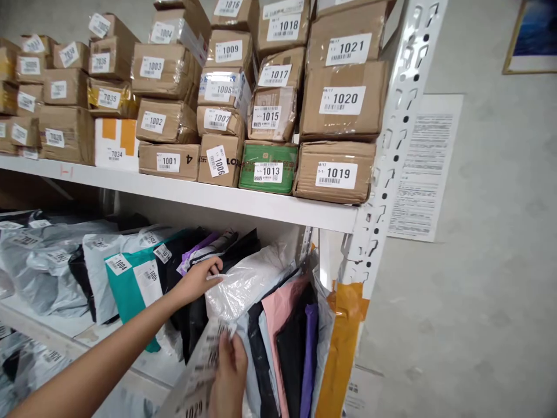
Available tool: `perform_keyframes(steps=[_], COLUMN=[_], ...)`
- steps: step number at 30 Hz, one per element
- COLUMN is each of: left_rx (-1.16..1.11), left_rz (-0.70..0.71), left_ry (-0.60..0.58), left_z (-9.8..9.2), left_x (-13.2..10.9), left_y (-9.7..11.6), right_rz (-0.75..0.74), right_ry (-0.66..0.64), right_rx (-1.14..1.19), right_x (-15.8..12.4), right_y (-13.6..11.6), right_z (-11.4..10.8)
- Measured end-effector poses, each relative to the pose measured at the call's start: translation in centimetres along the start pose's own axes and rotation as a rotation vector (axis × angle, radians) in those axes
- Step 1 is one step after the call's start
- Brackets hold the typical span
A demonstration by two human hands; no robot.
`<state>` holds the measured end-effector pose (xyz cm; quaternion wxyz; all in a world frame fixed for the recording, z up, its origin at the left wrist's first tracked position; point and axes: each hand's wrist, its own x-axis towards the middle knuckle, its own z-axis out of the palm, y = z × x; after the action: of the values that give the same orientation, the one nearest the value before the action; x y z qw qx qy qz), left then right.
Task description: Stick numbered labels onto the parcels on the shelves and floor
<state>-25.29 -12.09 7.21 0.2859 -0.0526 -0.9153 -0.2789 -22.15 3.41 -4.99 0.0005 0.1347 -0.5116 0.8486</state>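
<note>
My left hand (pixel 200 280) reaches into the lower shelf and presses against a row of upright mailer bags, its fingers curled over the edge of a white plastic bag (pixel 243 284). My right hand (pixel 228 374) is lower, at the bottom edge of the view, gripping a grey-white mailer bag (pixel 195 377) with a printed label numbered 1029. Beside them stand a teal bag (pixel 130 284) labelled 1004, black bags, a pink bag (pixel 281 313) and a purple bag (pixel 308 360).
The white metal shelf (pixel 217 197) above carries stacked numbered cardboard boxes, such as 1019 (pixel 335 172) and a green box 1013 (pixel 267 167). A perforated white upright (pixel 391 145) stands at the right. Printed paper (pixel 424 168) hangs on the grey wall. More grey bags lie left.
</note>
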Motion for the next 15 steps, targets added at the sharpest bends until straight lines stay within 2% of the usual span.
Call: perform_keyframes(steps=[3,6,8,10,13,15], left_rx=[-0.040,-0.083,-0.071,-0.037,-0.010,0.024], left_rz=[0.111,0.054,0.038,0.048,0.063,0.051], left_ry=[-0.222,-0.403,-0.441,-0.459,-0.449,-0.423], left_z=[-1.1,-1.5,-1.5,-1.2,-0.6,-0.1], left_x=[1.1,1.8,2.3,2.8,3.2,3.1], left_y=[0.2,0.3,0.2,-0.2,-0.6,-0.6], right_rz=[0.058,0.075,0.030,-0.015,-0.002,-0.001], right_ry=[0.108,0.267,0.399,0.459,0.446,0.375], right_rx=[0.178,0.195,0.150,0.138,0.188,0.218], right_x=[3.3,5.9,6.9,7.3,7.1,6.8], right_y=[1.2,1.6,2.0,2.4,2.8,2.7], right_z=[4.1,6.4,6.9,7.0,6.9,6.8])
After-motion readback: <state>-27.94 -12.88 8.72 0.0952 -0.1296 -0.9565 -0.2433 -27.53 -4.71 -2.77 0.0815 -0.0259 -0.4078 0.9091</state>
